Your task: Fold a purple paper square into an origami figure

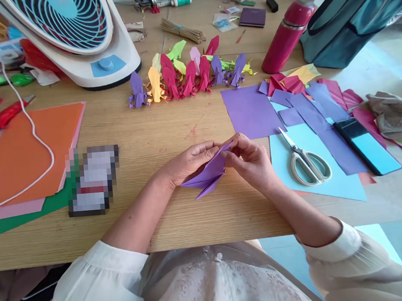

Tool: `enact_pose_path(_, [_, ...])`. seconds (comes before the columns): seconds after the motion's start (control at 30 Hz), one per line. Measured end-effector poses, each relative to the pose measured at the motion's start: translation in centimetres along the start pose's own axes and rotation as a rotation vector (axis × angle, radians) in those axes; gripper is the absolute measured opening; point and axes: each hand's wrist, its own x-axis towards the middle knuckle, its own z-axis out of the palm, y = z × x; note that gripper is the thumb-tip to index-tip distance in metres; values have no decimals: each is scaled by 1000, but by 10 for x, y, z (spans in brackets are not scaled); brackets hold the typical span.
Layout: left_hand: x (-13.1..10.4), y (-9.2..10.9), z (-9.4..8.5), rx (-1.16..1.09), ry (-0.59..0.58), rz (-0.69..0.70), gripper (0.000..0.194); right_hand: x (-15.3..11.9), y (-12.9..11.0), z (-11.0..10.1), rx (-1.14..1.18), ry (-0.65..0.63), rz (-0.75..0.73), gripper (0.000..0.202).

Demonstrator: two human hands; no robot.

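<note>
A partly folded purple paper (208, 174) hangs between my two hands above the front middle of the wooden table, its pointed ends spreading down and to the left. My left hand (196, 159) grips its upper left side, fingers behind the sheet and thumb along the edge. Fingertips of my right hand (248, 158) pinch the top right corner. Behind them stands a row of folded paper figures (170, 81) in purple, orange, red and green. A flat purple sheet (251, 109) lies to the right, beyond my right hand.
Scissors (308, 163) rest on a light blue sheet (343, 190) at the right, beside a phone (367, 144). A red bottle (287, 34) stands behind. Left are orange paper (30, 154), a white cable, another phone (94, 180) and a fan (110, 60).
</note>
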Motion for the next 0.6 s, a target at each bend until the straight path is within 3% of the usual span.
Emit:
enact_pose_path(0.27, [-5,3,4,202,-56,24,39,0,-6,2,202,-39,77,22])
enact_pose_path(0.6, [-9,5,7,227,-57,-1,41,1,-14,3,314,-57,105,19])
